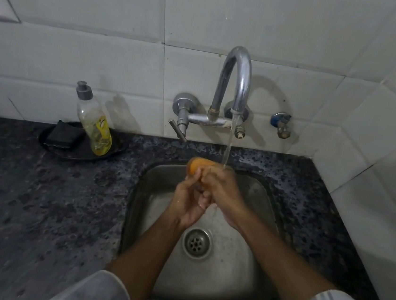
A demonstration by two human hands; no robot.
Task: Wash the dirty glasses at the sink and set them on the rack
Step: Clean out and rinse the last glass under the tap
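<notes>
An orange glass point(196, 165) is held on its side over the steel sink point(249, 274), under water running from the chrome tap point(237, 80). My left hand point(187, 203) grips the glass from below. My right hand point(222, 189) wraps over it from the right, and the stream lands by its fingers. Only the glass's orange far end shows; the hands hide its remaining part. No rack is in view.
A dish soap bottle point(96, 126) and a black scrub pad point(64, 136) sit in a dark tray point(51, 149) on the speckled counter point(49, 207) at the left. A small blue valve point(281, 124) is on the tiled wall. The drain point(197, 243) lies below my hands.
</notes>
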